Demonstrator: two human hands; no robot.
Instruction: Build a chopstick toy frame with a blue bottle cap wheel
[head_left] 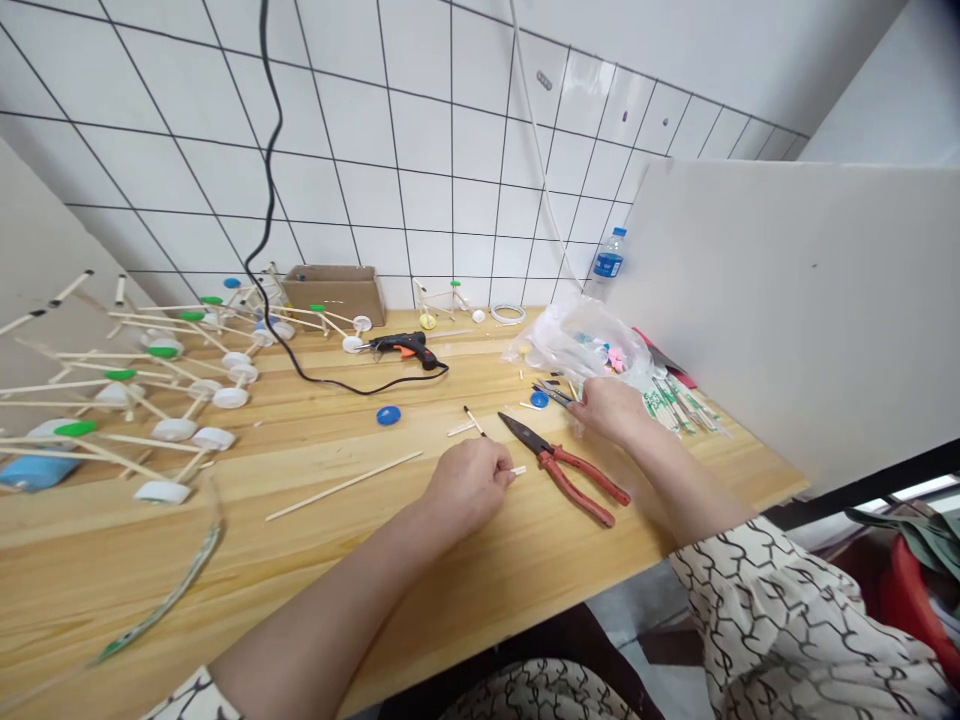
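Note:
My left hand (469,485) is closed low over the table, pinching a short white piece (519,470) that pokes out from its fingertips. Just beyond its knuckles is a thin black-ended stick (474,420); whether the fingers touch it I cannot tell. My right hand (611,408) is closed around a small grey metal tool (553,392), whose exact kind is partly hidden by the fingers. Between both hands lie red-handled pliers (555,462), jaws pointing away. A blue bottle cap (538,399) sits by the tool's tip, and another blue cap (388,415) farther left.
Wooden-stick frames with white wheels (172,430) crowd the left side. A glue gun (409,347) with a black cord lies behind, near a cardboard box (337,292). At right are a plastic bag (592,335), wrapped sticks (679,403) and a water bottle (609,258). A bare stick (345,486) lies left.

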